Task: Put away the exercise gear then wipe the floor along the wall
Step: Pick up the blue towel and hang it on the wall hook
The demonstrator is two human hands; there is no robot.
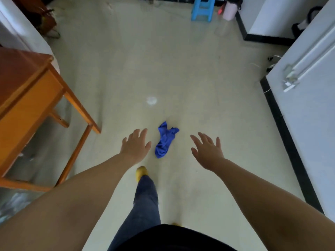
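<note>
A crumpled blue cloth (pixel 165 140) lies on the pale floor in front of me. My left hand (pixel 136 144) hangs just left of the cloth with fingers spread and holds nothing. My right hand (pixel 207 151) is stretched out to the right of the cloth, fingers also spread and empty. Neither hand touches the cloth. The white wall (pixel 308 109) with its black skirting (pixel 284 134) runs along the right side. My leg in dark jeans with a yellow shoe (pixel 141 172) stands just behind the cloth.
An orange wooden table (pixel 32 98) stands at the left. A blue plastic stool (pixel 203 9) and a pink bottle (pixel 229 9) are at the far end near the wall corner. A dark bag (pixel 43 19) sits at the far left.
</note>
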